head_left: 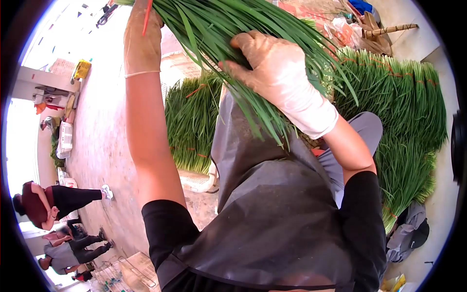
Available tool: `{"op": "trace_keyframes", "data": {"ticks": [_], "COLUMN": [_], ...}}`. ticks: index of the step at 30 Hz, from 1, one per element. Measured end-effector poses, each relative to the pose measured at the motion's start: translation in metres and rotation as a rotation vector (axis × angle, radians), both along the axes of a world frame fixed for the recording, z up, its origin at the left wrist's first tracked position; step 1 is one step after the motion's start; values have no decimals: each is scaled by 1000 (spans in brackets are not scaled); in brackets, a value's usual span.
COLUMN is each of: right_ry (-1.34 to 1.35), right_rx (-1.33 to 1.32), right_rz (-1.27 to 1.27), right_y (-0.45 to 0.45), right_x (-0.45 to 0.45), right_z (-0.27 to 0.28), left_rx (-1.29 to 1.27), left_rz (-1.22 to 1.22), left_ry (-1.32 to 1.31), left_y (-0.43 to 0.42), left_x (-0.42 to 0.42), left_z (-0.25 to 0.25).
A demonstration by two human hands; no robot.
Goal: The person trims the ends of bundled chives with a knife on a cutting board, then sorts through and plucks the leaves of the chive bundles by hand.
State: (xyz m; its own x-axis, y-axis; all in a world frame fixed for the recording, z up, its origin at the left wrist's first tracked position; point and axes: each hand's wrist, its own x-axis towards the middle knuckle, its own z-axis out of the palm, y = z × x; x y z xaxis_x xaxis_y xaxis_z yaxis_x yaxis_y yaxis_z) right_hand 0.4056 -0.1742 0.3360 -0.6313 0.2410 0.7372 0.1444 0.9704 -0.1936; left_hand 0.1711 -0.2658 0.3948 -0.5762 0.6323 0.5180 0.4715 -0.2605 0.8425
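Observation:
A loose bundle of garlic chives [209,29] runs from the top edge down to the right, its long green leaf tips hanging over my lap. My left hand [143,39], in a soiled pale glove, grips its upper left end, and a red tie [147,17] shows at those fingers. My right hand [275,68], gloved too, lies over the leaves further along. Thumb and forefinger are bent around part of them; the other fingers are largely hidden. A dark apron [272,209] covers my lap beneath the leaf tips.
Stacked chives [394,102] tied with red bands rise at my right. Another pile of chives [192,121] lies at my left on a pale rack [194,181]. Two people [39,204] stand far left, beyond the concrete floor [97,146]. A stick [391,30] juts out at upper right.

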Motion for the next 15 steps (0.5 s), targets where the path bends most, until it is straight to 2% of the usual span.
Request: {"op": "trace_keyframes", "data": {"ticks": [2, 4, 6, 7, 8, 10, 12, 14, 15], "right_ry": [-36, -23, 87, 191, 191, 38, -207, -395, -490], "right_rx": [131, 127, 82, 30, 24, -72, -274, -372, -512], "right_rz": [-80, -63, 77, 231, 234, 444, 496, 585, 595], "right_y": [2, 6, 13, 15, 15, 13, 19, 41, 54], "right_x": [-5, -5, -1, 10, 26, 62, 86, 112, 125], "right_z": [-7, -11, -16, -19, -23, -34, -46, -63, -67], "left_rx": [-20, -62, -115, -143, -176, -246, -288, 105, 136], "left_rz": [97, 209, 317, 372, 422, 500, 532, 271, 154], "left_ry": [93, 215, 366, 438, 519, 633, 643, -669, -618], "left_y": [-2, -5, -8, -10, -11, -16, -16, -10, -18], "left_x": [23, 45, 63, 71, 77, 84, 78, 43, 10], "left_z": [-4, -9, -15, -19, -22, -29, -33, -34, -56]}}
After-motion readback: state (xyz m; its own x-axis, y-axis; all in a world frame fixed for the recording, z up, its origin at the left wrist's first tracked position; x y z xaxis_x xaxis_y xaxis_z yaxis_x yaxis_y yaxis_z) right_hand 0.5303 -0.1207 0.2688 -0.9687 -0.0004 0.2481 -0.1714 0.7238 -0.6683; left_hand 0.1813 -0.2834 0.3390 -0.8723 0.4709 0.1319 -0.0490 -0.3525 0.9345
